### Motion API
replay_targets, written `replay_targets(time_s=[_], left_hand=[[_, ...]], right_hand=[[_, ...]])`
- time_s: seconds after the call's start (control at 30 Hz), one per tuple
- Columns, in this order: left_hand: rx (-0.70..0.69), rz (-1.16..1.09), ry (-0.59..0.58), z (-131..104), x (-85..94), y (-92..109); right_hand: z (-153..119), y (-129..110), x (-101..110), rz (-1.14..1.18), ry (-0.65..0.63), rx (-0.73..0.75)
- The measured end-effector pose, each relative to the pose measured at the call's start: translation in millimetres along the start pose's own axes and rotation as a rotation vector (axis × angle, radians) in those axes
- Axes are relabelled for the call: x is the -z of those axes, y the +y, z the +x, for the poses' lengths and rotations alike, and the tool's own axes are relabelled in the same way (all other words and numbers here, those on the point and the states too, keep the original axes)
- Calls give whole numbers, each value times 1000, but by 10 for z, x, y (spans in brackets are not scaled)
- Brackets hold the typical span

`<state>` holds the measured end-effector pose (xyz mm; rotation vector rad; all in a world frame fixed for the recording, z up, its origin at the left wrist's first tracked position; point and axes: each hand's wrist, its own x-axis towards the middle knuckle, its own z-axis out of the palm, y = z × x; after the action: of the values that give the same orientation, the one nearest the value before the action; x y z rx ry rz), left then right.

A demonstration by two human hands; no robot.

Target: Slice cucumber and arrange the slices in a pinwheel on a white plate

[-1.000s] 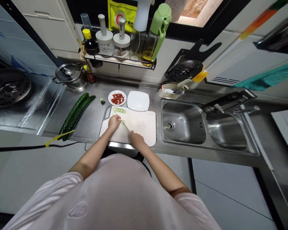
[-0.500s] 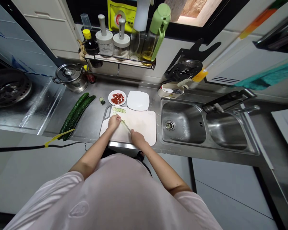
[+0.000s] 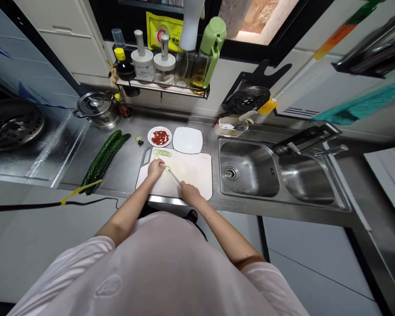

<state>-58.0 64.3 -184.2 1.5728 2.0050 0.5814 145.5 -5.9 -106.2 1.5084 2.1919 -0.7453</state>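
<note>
Centre of frame: right hand closed round kitchen knife, cucumber slice at its tip; left hand curled nearby, hold unclear; white cutting board beneath.

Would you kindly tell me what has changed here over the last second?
Very little. The right hand, gripping the knife, seems to have eased slightly right, away from the left hand. The camera view has tilted up a little, so the rack sits lower in it. The slices, board and cucumbers stayed put.
</note>
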Motion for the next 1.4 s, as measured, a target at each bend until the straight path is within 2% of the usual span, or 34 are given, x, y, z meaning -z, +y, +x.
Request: replay_targets(time_s=[0.43, 1.4], left_hand=[[-19, -11, 3, 41, -42, -54], [-12, 27, -13, 23, 2, -17]], right_hand=[[178, -73, 8, 6, 23, -5], [97, -13, -20, -20, 25, 4]])
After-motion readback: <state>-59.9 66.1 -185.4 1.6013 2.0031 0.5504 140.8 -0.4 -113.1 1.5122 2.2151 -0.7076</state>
